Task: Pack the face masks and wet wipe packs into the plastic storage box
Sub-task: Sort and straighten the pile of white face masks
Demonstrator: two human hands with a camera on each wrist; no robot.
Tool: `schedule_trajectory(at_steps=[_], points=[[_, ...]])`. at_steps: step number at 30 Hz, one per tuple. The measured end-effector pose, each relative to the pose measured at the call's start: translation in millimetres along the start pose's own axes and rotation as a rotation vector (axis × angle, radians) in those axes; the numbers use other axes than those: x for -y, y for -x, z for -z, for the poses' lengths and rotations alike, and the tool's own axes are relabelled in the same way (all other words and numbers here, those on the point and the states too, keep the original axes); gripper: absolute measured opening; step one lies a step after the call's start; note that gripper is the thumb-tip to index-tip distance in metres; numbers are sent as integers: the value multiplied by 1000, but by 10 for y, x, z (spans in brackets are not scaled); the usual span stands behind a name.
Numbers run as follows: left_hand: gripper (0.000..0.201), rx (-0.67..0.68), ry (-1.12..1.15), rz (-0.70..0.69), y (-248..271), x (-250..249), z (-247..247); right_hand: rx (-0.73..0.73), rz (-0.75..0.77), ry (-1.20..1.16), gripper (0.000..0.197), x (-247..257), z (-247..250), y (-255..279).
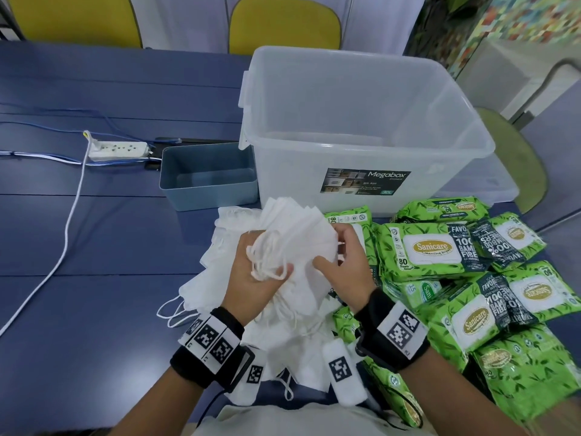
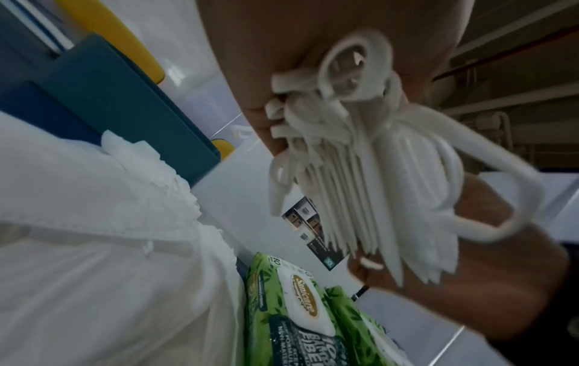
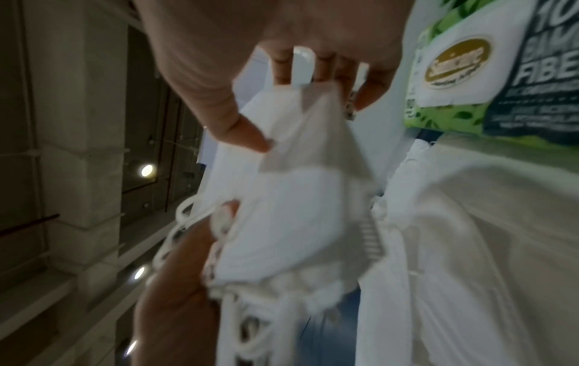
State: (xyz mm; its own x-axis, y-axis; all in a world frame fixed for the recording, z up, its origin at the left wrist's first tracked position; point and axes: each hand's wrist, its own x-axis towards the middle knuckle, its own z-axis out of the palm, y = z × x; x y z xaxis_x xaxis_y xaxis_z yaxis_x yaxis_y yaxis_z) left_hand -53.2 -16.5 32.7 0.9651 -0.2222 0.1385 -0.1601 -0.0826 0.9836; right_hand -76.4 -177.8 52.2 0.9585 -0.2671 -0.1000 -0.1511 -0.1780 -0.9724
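A stack of white face masks (image 1: 295, 237) (image 2: 391, 198) (image 3: 297, 198) is held above the table between both hands. My left hand (image 1: 261, 269) grips its left end, the bunched ear loops (image 1: 267, 259) (image 2: 338, 109) lying in the palm. My right hand (image 1: 342, 256) (image 3: 282, 81) pinches the stack's right side between thumb and fingers. More loose white masks (image 1: 289, 335) (image 2: 94, 247) lie piled beneath the hands. Green wet wipe packs (image 1: 430, 250) (image 2: 297, 309) (image 3: 470, 69) are heaped to the right. The clear plastic storage box (image 1: 364, 146) stands open just behind, with nothing visible inside.
A small blue-grey bin (image 1: 207, 174) sits left of the storage box. A white power strip (image 1: 118, 151) with its cables lies on the blue table (image 1: 94, 247) at the left. Yellow chairs (image 1: 283, 23) stand at the far edge.
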Motion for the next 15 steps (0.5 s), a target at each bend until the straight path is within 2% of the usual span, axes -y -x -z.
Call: schedule_trajectory(at_steps=[2, 4, 6, 8, 10, 12, 15], points=[[61, -59, 64, -3, 2, -17, 10, 3, -37, -46, 65, -65, 40, -8], [82, -109, 140, 21, -14, -25, 41, 106, -148, -220, 94, -124, 63, -11], [96, -93, 147, -39, -31, 5, 28, 203, -240, -343, 104, -191, 48, -14], [104, -49, 135, -32, -39, 31, 7, 209, -241, -286, 94, -198, 13, -10], [103, 0, 133, 76, -26, 68, -6, 141, -150, -122, 72, -162, 7, -19], [104, 96, 128, 127, -7, 154, 44, 139, -17, 32, 68, -131, 34, -43], [121, 153, 3, 189, 22, 280, 222, 200, 118, 294, 64, -65, 25, -57]])
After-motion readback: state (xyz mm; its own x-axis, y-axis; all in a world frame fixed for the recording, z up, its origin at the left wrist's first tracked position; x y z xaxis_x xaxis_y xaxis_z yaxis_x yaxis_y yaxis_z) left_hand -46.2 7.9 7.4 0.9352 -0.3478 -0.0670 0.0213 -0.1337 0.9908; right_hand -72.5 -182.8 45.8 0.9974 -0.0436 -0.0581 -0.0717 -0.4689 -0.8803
